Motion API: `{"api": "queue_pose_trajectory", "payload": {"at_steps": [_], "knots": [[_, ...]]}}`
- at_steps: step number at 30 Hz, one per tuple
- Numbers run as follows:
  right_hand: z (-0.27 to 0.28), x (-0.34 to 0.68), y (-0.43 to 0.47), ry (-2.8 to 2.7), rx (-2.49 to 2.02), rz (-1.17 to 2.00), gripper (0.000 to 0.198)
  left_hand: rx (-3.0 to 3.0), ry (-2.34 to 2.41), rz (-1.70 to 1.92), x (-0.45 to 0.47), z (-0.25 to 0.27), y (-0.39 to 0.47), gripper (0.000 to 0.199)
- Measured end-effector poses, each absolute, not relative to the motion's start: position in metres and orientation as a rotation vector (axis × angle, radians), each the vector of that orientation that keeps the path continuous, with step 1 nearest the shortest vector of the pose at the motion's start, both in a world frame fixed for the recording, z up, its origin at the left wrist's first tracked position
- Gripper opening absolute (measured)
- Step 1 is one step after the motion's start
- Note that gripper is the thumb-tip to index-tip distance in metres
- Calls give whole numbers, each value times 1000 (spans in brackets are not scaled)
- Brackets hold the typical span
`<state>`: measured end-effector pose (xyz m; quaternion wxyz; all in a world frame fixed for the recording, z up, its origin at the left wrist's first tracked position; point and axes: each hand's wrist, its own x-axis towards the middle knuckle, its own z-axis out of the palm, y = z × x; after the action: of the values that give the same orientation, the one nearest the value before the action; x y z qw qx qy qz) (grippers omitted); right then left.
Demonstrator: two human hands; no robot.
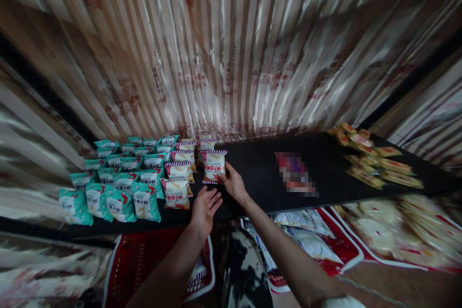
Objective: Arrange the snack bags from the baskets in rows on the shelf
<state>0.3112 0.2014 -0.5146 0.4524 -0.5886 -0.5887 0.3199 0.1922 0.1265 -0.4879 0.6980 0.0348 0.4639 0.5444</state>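
My right hand (235, 184) grasps a white packet (214, 167) at its right edge; the fingers behind it are hidden. The packet is upright over the black shelf (252, 163), directly in front of similar white packets (178, 171). Whether its base contacts the shelf, I cannot tell. My left hand (206, 208) is released: palm turned up, fingers spread, near the packet's lower edge and apart from it.

To the left, teal packets (146, 199) stand in rows; front units cover most of the rear ones, preventing an exact count. To the right, a flat item (294, 173) is pixelated and unreadable. Yellow packets (368, 154) lie at the far right, labels indistinct.

Below the shelf, my left forearm conceals part of the left red basket (124, 260); my right forearm crosses the right red basket (349, 243), whose contents show only partly.
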Motion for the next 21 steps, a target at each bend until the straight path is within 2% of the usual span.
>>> {"api": "queue_pose_trajectory", "payload": {"at_steps": [17,21], "knots": [[-539,286,240,-1653,-1606,701,52,96,1084,1233,184,-500,167,46],[-535,287,242,-1653,-1622,682,59,99,1094,1232,183,-504,169,45]]}}
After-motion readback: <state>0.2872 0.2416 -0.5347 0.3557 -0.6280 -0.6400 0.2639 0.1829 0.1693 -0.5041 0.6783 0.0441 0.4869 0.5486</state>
